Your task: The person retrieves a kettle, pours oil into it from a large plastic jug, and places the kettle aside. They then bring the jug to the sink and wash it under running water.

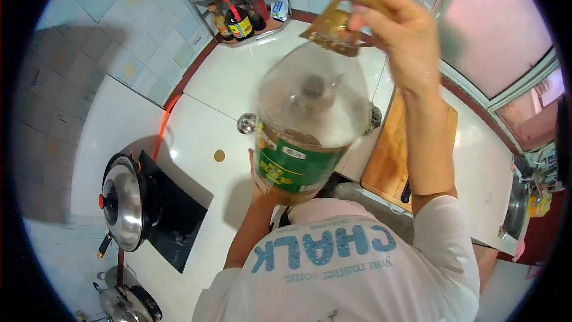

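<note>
A large clear plastic jug (298, 161) with a green label is held up in front of my chest, tilted. Its neck end, with a yellow-brown handle (328, 24), points up and away. My right hand (405, 30) is closed around that handle. Against the jug's lower side rests my left hand (262, 185), its fingers mostly hidden behind the label end. What the jug contains, if anything, I cannot make out. On the white counter to its left lie a small tan disc (219, 155) and a shiny round metal piece (246, 123).
On the left a lidded wok (124, 206) sits on a black cooktop (179, 226). A corner rack (262, 34) at the back holds sauce bottles. To the right lies a wooden cutting board (387, 155) with a black-handled tool (406, 192); a sink (515, 209) stands farther right.
</note>
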`<state>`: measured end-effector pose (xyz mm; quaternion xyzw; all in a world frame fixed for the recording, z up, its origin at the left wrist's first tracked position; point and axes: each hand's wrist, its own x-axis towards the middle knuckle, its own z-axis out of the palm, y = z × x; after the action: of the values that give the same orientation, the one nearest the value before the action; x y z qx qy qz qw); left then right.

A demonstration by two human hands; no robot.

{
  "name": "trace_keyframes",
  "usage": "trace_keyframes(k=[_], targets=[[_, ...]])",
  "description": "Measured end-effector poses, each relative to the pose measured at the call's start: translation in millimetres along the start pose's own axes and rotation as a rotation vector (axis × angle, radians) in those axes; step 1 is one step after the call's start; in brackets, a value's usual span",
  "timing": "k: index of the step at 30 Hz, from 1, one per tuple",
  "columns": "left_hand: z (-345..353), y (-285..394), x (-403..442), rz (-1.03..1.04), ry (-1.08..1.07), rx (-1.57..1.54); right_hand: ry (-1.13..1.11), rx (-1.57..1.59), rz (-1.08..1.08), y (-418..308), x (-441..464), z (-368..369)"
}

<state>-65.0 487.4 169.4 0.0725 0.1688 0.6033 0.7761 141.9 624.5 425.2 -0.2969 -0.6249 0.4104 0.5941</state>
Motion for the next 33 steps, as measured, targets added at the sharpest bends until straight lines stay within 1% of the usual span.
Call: trace_keyframes(k=[2,4,6,7,10,13,14,15,17,18,21,23,26,28,29,32,33], targets=[[-26.8,2.8,-13.9,0.087,0.094,0.044,-0.093,0.301,0.099,39.1,9.0,2.5],[-42.5,7.7,-26.3,0.15,0.177,0.084,-0.039,0.182,0.126,81.3,12.7,10.0],[-52.1,14.3,-36.2,0.19,0.24,0.116,0.036,-0.01,0.12,118.7,3.9,14.5],[-55.2,17.7,-41.3,0.2,0.266,0.129,0.056,-0.172,0.149,121.6,-3.6,16.0],[-60.8,30.2,-55.5,0.213,0.318,0.16,-0.01,-0.202,0.215,153.4,-42.2,23.2],[-55.8,45.0,-64.6,0.176,0.309,0.16,0.023,-0.165,0.226,160.9,-79.2,31.5],[-54.4,49.5,-67.5,0.156,0.297,0.148,0.034,-0.195,0.22,165.5,-87.8,32.1],[-61.7,54.9,-71.8,0.17,0.324,0.204,0.043,-0.228,0.216,170.0,-96.9,34.7],[-53.5,61.0,-73.9,0.141,0.407,0.231,0.049,-0.308,0.209,187.8,-108.2,34.7],[-49.9,65.1,-75.2,0.127,0.444,0.24,0.084,-0.302,0.21,196.0,-114.0,37.4],[-49.6,72.9,-73.1,0.127,0.438,0.163,0.173,-0.259,0.21,208.0,-120.9,38.8],[-44.3,75.7,-76.8,0.105,0.519,0.175,0.223,-0.214,0.205,204.6,-122.7,37.7],[-35.9,76.4,-79.1,0.068,0.622,0.283,0.245,-0.272,0.141,232.6,-129.5,36.6],[-28.9,78.2,-81.2,0.056,0.697,0.356,0.281,-0.22,0.217,233.7,-132.0,41.4],[-38.3,82.6,-84.0,0.061,0.646,0.367,0.296,-0.192,0.257,235.2,-131.9,42.4],[-12.4,78.7,-80.7,0.073,0.69,0.468,0.329,-0.273,0.216,242.1,-129.7,38.8],[-10.3,80.6,-79.8,0.109,0.678,0.457,0.332,-0.211,0.271,236.8,-126.6,37.0]])
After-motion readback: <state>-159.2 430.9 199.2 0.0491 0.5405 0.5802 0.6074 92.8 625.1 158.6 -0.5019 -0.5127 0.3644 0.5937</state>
